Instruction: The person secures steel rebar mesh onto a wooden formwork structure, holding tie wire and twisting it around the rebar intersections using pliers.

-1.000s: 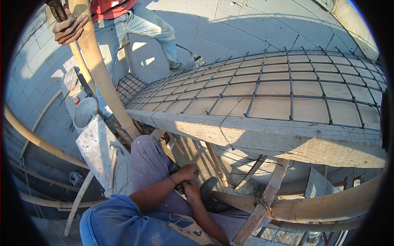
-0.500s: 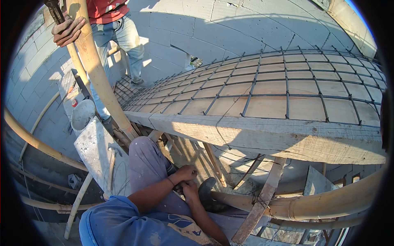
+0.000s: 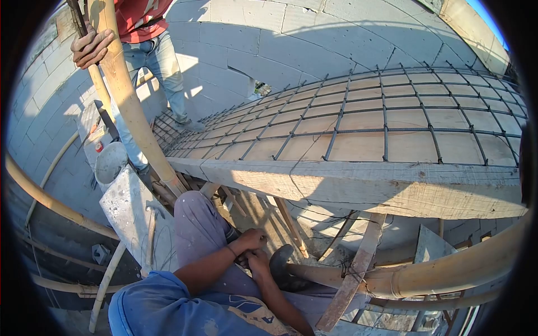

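Observation:
My left hand [image 3: 251, 239], with a thin band at its wrist, is closed low in front of my bent knee. Just beneath it my right hand [image 3: 257, 262] is also closed, its fingers curled close to the left hand. Both are beside a dark boot [image 3: 281, 259] and my purple-grey trousers [image 3: 193, 221]. Whether anything small is between the fingers is hidden. A wooden-handled tool like a hammer [image 3: 151, 238] lies on the pale board [image 3: 126, 204] to my left, apart from both hands.
A steel rebar grid [image 3: 385, 115] lies over a plank bed with a timber edge [image 3: 336, 182]. Bamboo poles [image 3: 134, 112] cross the scaffold. A bucket [image 3: 112, 161] stands at left. Another person in a red shirt [image 3: 143, 19] grips a pole. A block wall [image 3: 314, 39] rises behind.
My hands keep nearly the same pose. The view has shifted slightly, and the other person's legs and torso appear a little further left.

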Tool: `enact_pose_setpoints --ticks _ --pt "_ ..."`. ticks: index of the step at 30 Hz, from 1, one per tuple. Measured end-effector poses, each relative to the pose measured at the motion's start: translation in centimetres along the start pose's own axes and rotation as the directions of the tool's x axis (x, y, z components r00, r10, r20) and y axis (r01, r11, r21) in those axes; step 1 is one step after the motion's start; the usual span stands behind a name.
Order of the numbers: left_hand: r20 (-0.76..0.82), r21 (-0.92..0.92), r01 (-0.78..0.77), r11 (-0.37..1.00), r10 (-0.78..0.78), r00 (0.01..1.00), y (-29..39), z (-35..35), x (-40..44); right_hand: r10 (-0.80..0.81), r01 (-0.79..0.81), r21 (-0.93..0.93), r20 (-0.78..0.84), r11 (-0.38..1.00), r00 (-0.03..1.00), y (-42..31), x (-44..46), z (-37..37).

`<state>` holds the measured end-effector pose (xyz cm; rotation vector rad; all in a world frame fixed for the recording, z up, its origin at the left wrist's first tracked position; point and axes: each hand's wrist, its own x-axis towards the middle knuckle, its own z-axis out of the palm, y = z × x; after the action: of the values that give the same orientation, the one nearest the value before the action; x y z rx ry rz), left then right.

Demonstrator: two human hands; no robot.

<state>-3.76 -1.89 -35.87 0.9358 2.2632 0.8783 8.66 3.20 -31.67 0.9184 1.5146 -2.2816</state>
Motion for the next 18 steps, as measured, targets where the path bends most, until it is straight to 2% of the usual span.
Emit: enact_pose_setpoints --ticks 10,18 --pt "-0.029 -0.003 -0.040 0.999 0.040 0.999 -0.4 0.3 0.2 0.004 -0.004 0.002 0.010 1.000 1.000 -0.4 -0.4 0.1" --pt "-0.034 -0.011 -0.011 1.000 0.011 0.999 0.7 -0.5 -0.3 0.010 -0.010 0.007 -0.001 1.000 1.000 -0.4 -0.4 0.1"
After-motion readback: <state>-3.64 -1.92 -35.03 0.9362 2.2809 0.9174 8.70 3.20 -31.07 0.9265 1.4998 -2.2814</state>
